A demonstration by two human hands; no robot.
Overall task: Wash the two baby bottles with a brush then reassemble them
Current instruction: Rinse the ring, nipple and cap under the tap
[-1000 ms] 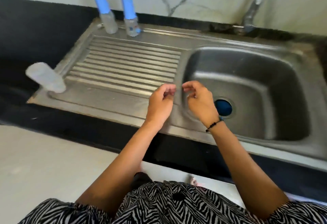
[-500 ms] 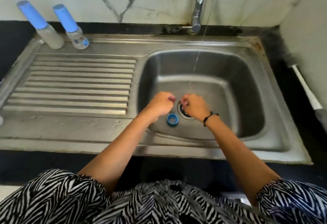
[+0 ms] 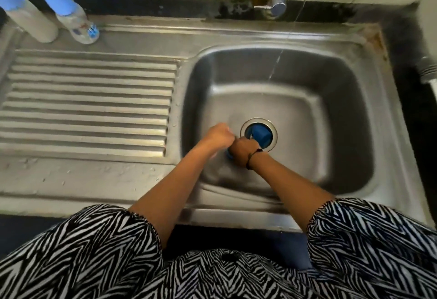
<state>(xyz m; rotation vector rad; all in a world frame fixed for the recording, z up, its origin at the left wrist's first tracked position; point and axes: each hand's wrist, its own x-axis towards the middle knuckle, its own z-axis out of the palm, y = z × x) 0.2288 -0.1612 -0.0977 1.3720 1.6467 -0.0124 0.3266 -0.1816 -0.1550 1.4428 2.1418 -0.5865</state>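
Observation:
Two baby bottles, one frosted [image 3: 35, 24] and one clear with a printed label [image 3: 78, 24], stand capped in blue at the back left of the drainboard. Both hands are low in the sink basin [image 3: 331, 109], just left of the drain. My right hand [image 3: 242, 151] is knuckles up, with its fingers curled down over a blue ring [image 3: 228, 155] on the sink floor. My left hand [image 3: 218, 136] is curled and touches the right hand; whatever is inside its fingers is hidden. A blue piece [image 3: 260, 135] sits in the drain opening.
The tap [image 3: 279, 3] at the back lets a thin stream of water [image 3: 275, 64] fall into the basin. The ribbed drainboard [image 3: 89, 100] lies to the left. A metal hose end [image 3: 428, 72] lies on the dark counter at the right.
My head has tipped further down over the basin. Both hands have dropped lower, and my right hand now covers the blue ring that lay bare beside it before.

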